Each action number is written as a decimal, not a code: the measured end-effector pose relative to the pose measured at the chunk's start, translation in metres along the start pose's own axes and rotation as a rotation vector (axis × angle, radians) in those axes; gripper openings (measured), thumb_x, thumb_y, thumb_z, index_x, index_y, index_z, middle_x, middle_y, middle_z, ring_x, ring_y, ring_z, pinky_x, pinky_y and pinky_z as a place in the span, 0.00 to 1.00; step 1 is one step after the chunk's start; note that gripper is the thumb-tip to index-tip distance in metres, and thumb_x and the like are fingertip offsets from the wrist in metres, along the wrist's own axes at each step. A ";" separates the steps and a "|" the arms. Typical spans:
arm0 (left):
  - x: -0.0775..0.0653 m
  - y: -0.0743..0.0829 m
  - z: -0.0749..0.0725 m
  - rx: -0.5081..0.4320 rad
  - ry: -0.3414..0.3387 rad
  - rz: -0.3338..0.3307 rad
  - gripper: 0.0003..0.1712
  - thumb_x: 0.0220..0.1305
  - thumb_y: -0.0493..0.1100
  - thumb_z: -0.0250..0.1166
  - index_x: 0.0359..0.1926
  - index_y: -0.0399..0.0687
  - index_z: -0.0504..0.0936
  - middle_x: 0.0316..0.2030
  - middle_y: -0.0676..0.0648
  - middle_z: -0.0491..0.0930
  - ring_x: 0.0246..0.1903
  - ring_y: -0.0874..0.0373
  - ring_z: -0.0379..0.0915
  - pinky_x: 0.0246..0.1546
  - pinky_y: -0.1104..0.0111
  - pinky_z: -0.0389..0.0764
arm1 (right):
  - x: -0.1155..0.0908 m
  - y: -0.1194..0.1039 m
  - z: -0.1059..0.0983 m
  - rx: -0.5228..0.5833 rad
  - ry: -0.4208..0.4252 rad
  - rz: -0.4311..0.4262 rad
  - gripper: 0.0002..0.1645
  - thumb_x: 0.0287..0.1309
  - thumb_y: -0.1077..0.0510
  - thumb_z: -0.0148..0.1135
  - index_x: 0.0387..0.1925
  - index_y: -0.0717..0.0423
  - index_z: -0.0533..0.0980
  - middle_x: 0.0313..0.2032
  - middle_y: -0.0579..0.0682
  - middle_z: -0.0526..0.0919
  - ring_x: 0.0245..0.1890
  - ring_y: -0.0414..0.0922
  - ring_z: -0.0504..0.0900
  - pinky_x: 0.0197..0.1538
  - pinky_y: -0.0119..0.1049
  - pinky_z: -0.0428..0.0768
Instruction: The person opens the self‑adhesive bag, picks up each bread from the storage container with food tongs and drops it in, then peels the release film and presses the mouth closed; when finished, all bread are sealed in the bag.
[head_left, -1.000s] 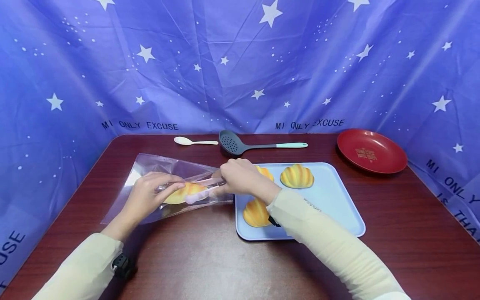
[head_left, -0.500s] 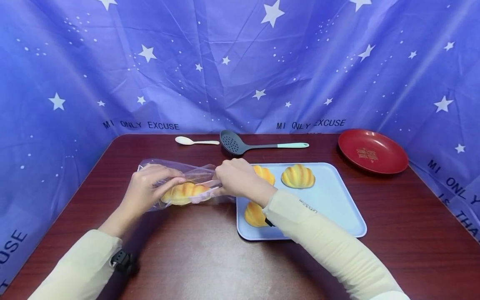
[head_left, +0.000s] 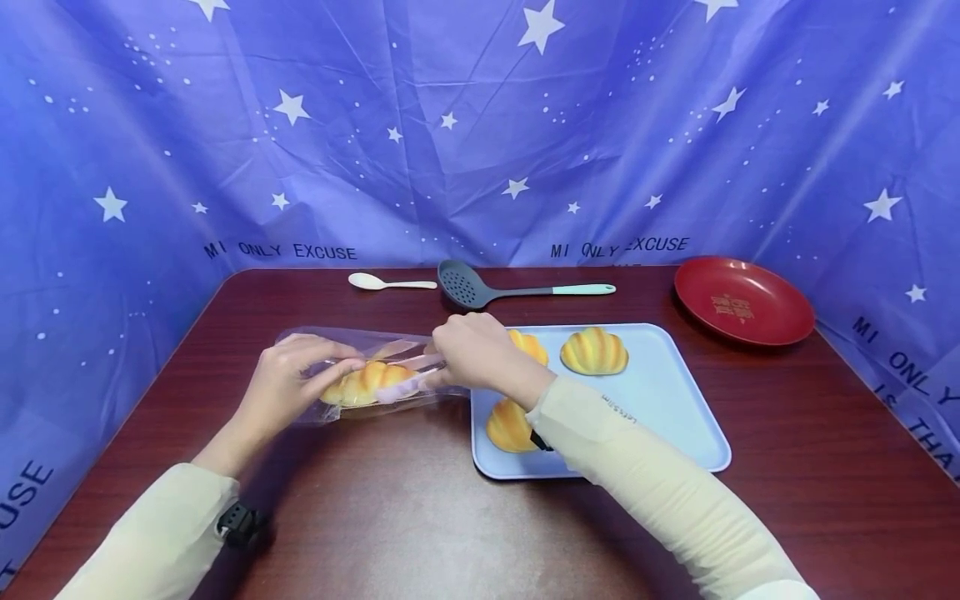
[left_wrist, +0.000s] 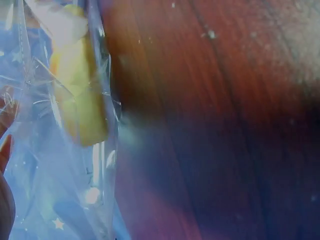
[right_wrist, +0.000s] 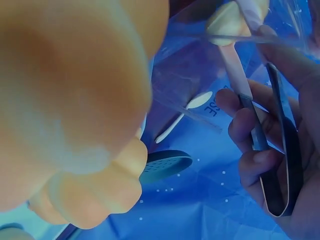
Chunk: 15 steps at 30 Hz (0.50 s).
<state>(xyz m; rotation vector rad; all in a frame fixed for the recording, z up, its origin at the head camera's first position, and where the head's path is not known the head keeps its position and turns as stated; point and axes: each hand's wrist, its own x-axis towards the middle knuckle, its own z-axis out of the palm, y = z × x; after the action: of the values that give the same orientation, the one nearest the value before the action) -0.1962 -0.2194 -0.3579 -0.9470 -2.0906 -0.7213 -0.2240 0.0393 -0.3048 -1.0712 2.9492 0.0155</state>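
To the left of the pale blue tray (head_left: pixel 645 417), a striped bread roll (head_left: pixel 363 383) is enclosed in a clear plastic bag (left_wrist: pixel 45 165). Tongs (right_wrist: pixel 258 134) with pink tips are held at the tray's left edge by the right hand (head_left: pixel 476 354); the handles are wrapped by its curled fingers, and the tips are reached into the bag beside the roll. Whether the roll is squeezed firmly there cannot be told through the glare. Farther left of the tray, the bag is pinched between thumb and fingers of the left hand (head_left: pixel 288 375), just above the roll.

The step in hand is judged to be the bagging of this roll, nearly completed, since it is lodged well inside. For the next move, the tongs would need to be loosened and drawn back toward the tray, with the bag steadied by the left hand so that the roll is not dragged out. Care would be called for, as the thin plastic could be caught by the tips.

Three more rolls (head_left: pixel 595 352) are laid on the tray, two of them near its left edge and partly hidden.
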 end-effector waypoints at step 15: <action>-0.007 0.003 0.007 -0.040 -0.009 -0.024 0.24 0.71 0.62 0.60 0.33 0.51 0.91 0.29 0.54 0.88 0.29 0.53 0.84 0.36 0.62 0.79 | 0.001 -0.004 0.003 0.094 -0.026 -0.036 0.23 0.53 0.30 0.72 0.46 0.34 0.88 0.35 0.39 0.89 0.27 0.41 0.80 0.31 0.41 0.78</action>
<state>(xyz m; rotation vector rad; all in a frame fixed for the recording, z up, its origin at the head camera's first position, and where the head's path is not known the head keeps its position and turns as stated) -0.1929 -0.2152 -0.3664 -0.9502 -2.1062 -0.7751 -0.2222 0.0360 -0.3083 -1.1033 2.8749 -0.1081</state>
